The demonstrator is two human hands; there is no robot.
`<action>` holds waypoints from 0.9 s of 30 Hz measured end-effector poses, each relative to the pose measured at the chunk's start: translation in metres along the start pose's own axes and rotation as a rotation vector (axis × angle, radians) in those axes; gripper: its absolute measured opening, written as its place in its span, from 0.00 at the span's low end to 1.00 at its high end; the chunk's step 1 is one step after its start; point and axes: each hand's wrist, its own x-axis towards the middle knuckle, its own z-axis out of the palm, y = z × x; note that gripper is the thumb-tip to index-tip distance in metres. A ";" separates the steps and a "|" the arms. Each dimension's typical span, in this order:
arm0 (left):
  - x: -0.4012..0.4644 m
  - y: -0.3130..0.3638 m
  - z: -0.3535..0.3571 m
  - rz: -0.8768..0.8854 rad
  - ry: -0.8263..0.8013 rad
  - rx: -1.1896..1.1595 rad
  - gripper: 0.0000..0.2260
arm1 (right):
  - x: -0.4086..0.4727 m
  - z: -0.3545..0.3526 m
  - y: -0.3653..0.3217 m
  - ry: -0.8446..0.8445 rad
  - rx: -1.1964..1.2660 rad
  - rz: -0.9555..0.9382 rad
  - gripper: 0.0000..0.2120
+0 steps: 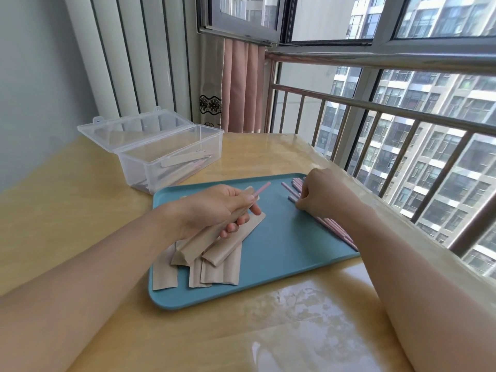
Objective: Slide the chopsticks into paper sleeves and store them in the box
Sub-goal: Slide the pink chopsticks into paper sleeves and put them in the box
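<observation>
My left hand (214, 208) grips a brown paper sleeve (193, 247) above the blue tray (281, 261); a pink chopstick (261, 188) sticks out of the sleeve's top end. Several more paper sleeves (214, 269) lie piled on the tray's left part. At the tray's right edge, my right hand (322, 190) curls its fingers onto a row of loose pink chopsticks (335, 229), pinching at them. A clear plastic box (171, 154) with its lid open stands behind the tray at the left and holds a few sleeved chopsticks.
The tray and box sit on a yellow wooden table (80, 210) under a glossy clear cover. A metal railing (375, 116) and window run along the table's right side, a pink curtain (241, 87) hangs at the back, and a wall is at the left.
</observation>
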 end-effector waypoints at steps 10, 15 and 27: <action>0.003 -0.003 0.000 0.017 -0.090 -0.044 0.11 | -0.011 -0.026 -0.014 -0.011 1.796 0.082 0.03; 0.002 -0.002 -0.001 0.049 -0.130 -0.049 0.11 | -0.010 -0.016 -0.018 -0.024 1.749 0.092 0.03; 0.002 -0.001 -0.003 0.074 -0.097 -0.060 0.13 | -0.013 0.001 -0.028 -0.362 1.527 0.018 0.07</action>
